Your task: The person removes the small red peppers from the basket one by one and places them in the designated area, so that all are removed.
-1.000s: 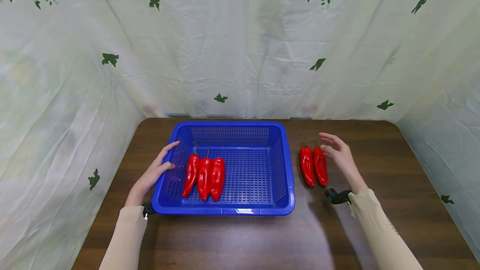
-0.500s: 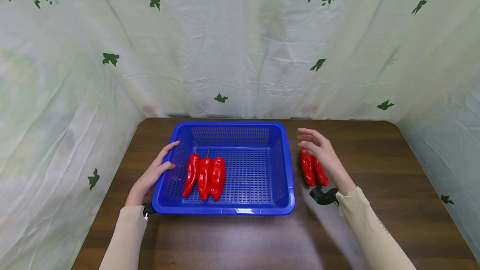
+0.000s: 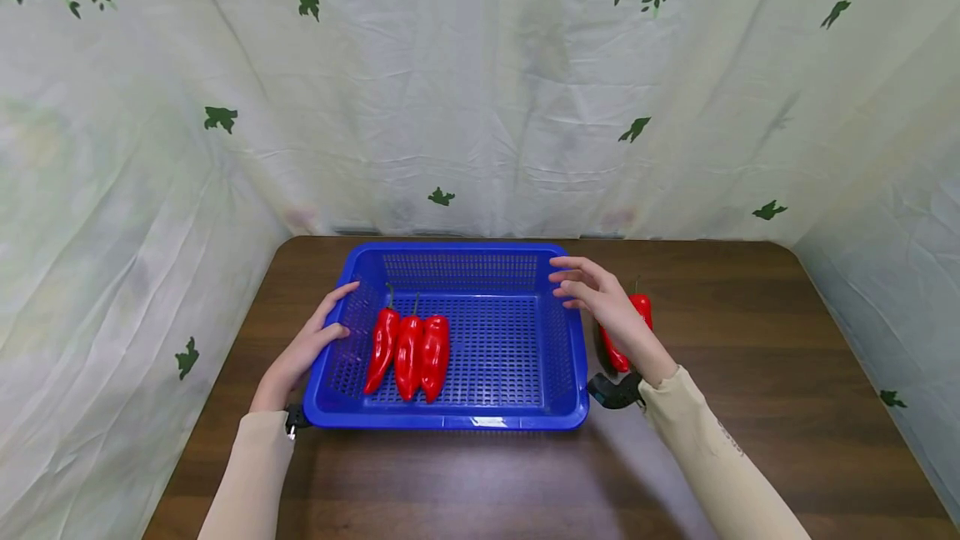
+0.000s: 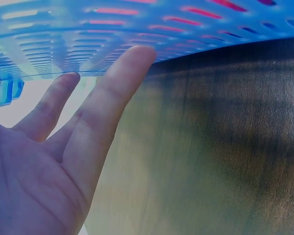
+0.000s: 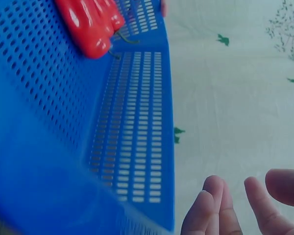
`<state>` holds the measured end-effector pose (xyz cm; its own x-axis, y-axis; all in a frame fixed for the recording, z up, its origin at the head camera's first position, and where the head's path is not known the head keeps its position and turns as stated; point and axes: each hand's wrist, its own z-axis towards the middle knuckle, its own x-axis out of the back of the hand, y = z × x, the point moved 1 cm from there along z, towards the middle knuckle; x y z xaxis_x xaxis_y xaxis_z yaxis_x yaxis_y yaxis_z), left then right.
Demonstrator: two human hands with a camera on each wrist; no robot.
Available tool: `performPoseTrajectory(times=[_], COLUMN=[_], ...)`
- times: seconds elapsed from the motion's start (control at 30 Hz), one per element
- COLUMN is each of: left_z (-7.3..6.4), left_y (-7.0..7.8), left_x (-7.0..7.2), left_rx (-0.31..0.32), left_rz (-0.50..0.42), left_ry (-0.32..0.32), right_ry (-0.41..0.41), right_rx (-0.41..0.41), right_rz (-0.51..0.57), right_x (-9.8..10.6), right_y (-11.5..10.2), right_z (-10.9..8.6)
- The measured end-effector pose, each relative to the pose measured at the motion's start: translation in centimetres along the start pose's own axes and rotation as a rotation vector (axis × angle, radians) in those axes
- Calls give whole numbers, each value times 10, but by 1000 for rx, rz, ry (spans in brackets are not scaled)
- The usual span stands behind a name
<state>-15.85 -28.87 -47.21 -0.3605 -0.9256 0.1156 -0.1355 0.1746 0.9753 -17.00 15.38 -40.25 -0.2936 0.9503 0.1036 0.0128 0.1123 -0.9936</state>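
Observation:
My left hand [image 3: 303, 348] grips the left rim of the blue plastic basket [image 3: 450, 422], its thumb over the inner side. In the left wrist view, fingers [image 4: 132, 68] reach along the slotted outer wall. Three red peppers [image 3: 409, 357] lie side by side in the left half of the basket. My right hand [image 3: 600, 298] hovers at the basket's right rim, fingers spread and holding nothing; the right wrist view shows its fingers [image 5: 213, 188] beside the basket. Two more red peppers lie on the table behind this hand, the right one [image 3: 642, 307] and the left one [image 3: 613, 352], both partly hidden.
The basket stands on a brown wooden table [image 3: 750, 340]. Pale cloth [image 3: 480, 107] with green leaf and bird prints hangs behind the table and at both sides. Each wrist wears a black camera band [image 3: 615, 390].
My right hand has moved left, from over the two peppers on the table to the basket's right rim. The left hand, basket and peppers have stayed in place.

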Motion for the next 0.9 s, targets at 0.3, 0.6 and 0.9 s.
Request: performPoseTrajectory(times=[0.3,0.6,0.9], left_z=[0,0,0], left_y=[0,0,-1], left_x=[0,0,0], left_rx=[-3,0,0], left_rz=[-1,-6,-9], left_ry=[3,5,4], right_ry=[-65,-94,-96], right_rx=[-11,2,3], right_rz=[33,49,62], right_x=[-22,-37,-56], right_y=[0,2,8], right_z=[9,15,22])
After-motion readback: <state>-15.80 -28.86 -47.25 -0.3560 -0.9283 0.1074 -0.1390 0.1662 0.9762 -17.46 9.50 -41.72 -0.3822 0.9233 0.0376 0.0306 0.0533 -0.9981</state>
